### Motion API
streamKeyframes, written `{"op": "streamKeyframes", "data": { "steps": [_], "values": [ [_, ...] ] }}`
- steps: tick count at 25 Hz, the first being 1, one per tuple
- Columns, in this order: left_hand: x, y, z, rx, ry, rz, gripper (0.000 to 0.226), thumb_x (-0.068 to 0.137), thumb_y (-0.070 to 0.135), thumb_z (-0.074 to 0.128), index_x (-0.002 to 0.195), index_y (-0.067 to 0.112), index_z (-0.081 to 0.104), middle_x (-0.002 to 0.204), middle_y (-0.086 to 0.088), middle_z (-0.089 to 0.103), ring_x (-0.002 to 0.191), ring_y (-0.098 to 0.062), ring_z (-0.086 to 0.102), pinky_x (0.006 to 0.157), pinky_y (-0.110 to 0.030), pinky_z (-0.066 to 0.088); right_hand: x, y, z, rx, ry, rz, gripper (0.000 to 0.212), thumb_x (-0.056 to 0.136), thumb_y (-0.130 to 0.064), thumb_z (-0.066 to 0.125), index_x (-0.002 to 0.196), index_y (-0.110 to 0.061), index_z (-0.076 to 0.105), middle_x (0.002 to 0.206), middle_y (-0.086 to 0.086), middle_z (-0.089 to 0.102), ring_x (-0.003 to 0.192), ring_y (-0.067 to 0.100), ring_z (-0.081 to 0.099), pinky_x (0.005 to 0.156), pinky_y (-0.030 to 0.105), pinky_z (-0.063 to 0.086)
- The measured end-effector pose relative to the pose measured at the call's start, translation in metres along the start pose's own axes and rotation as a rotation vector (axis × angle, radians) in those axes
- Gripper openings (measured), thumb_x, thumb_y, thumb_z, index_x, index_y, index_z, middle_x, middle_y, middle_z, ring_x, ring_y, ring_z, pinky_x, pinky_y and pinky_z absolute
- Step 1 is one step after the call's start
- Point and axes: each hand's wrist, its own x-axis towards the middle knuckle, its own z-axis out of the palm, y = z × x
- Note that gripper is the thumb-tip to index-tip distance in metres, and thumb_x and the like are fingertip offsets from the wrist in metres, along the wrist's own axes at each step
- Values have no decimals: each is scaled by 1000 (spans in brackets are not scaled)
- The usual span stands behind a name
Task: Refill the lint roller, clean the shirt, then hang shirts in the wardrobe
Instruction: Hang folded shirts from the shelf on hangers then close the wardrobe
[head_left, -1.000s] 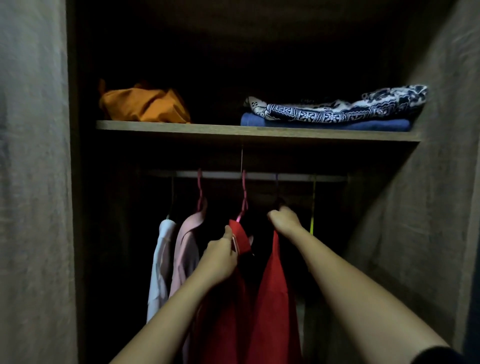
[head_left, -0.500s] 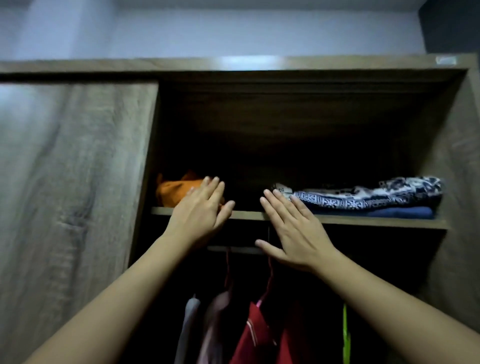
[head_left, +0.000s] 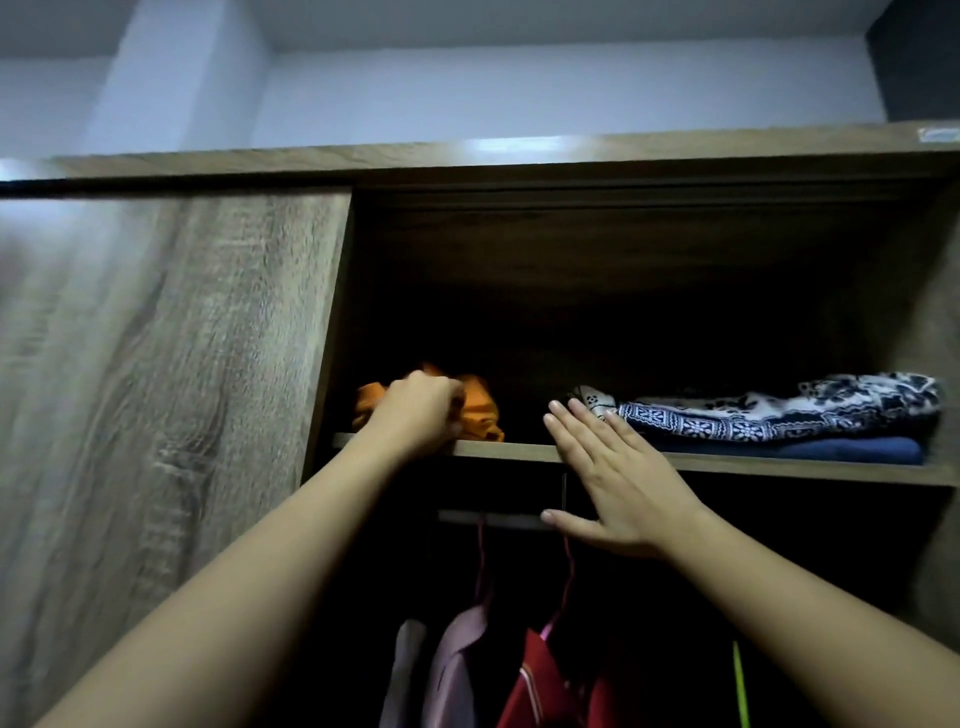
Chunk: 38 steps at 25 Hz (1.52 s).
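Observation:
I look up into the open wardrobe (head_left: 623, 171). My left hand (head_left: 418, 413) is closed on a crumpled orange garment (head_left: 480, 408) at the left of the upper shelf (head_left: 779, 467). My right hand (head_left: 618, 480) hovers flat and open in front of the shelf edge, holding nothing. Below, on the rail (head_left: 498, 519), hang a red shirt (head_left: 535, 686), a pink shirt (head_left: 454, 670) and a white one (head_left: 402, 670) on hangers.
A folded blue-and-white patterned cloth (head_left: 779, 413) lies on a folded blue garment (head_left: 831, 449) at the shelf's right. The wardrobe's wood-grain door (head_left: 156, 389) covers the left side. A green hanger (head_left: 740, 686) shows at lower right.
Both hands let go of the hanging red shirt and rose to the upper shelf. The left hand then closed on the orange garment; the view tilted upward.

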Motion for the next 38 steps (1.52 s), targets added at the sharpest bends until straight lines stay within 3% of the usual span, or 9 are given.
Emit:
{"op": "streamKeyframes", "data": {
  "steps": [4, 9, 11, 15, 23, 26, 29, 33, 38],
  "values": [
    [-24, 23, -11, 256, 293, 106, 44, 86, 50, 52, 124, 28, 46, 127, -10, 48, 116, -32, 48, 72, -35, 42, 2, 1, 0, 18, -35, -15, 96, 80, -78, 15, 144, -6, 25, 150, 9, 33, 139, 26, 27, 109, 38, 14],
    [-11, 5, 1, 272, 62, -52, 90, 69, 84, 35, 144, 45, 4, 156, -13, 1, 137, -48, 13, 99, -68, 24, -1, -3, -8, 109, -74, 22, 101, 73, -81, 12, 148, -15, 0, 157, 1, -3, 144, 18, -7, 113, 31, -11],
    [-11, -5, 16, 77, 8, 22, 82, 76, 74, 44, 143, 46, 6, 152, -17, 19, 131, -48, 30, 100, -66, 32, -2, -6, -13, 193, -111, 84, 102, 69, -82, 14, 147, -20, -9, 156, -3, -14, 142, 12, -17, 112, 30, -15],
    [-32, -6, 25, 141, 262, 259, 52, 92, 35, 52, 138, 23, 34, 129, -20, 49, 108, -41, 53, 84, -54, 49, -3, -18, -37, 546, -244, 247, 114, 60, -87, 25, 145, -24, -17, 156, -2, -16, 141, 11, -18, 114, 39, -11],
    [-128, 6, -4, 36, 565, 673, 35, 86, 21, 59, 120, 18, 53, 109, -15, 64, 82, -30, 63, 71, -39, 51, -44, -20, -98, 839, 59, 57, 115, 58, -67, 69, 143, -40, -3, 153, -8, 12, 143, 9, 9, 115, 29, 16],
    [-197, 17, 6, -146, 460, 708, 28, 88, 24, 58, 115, 17, 61, 108, -9, 63, 87, -23, 62, 76, -35, 48, -85, -39, -109, 957, -41, -122, 94, 63, -45, 71, 141, -27, 23, 135, -9, 42, 124, -2, 42, 101, 10, 33],
    [-258, 27, 40, -331, 207, 713, 22, 90, 28, 59, 111, 23, 59, 108, 4, 55, 92, -13, 59, 80, -28, 50, -145, -82, -100, 947, -146, -255, 41, 69, -19, 69, 108, -18, 56, 100, -7, 62, 93, 4, 59, 78, 22, 49],
    [-320, 45, 102, -675, -166, 580, 22, 85, 15, 64, 105, 21, 57, 101, 9, 53, 96, -4, 54, 80, -22, 46, -219, -126, -77, 949, -383, -220, 36, 63, -5, 61, 90, -26, 49, 83, -13, 51, 81, 12, 56, 66, 31, 47],
    [-369, 57, 131, -1056, -370, 253, 30, 73, 30, 76, 97, 28, 59, 98, 16, 52, 97, -4, 55, 85, -15, 40, -268, -143, -63, 1050, -453, -75, 18, 66, -10, 51, 82, -18, 48, 77, -13, 46, 75, 13, 52, 61, 15, 29]
  ]
}}
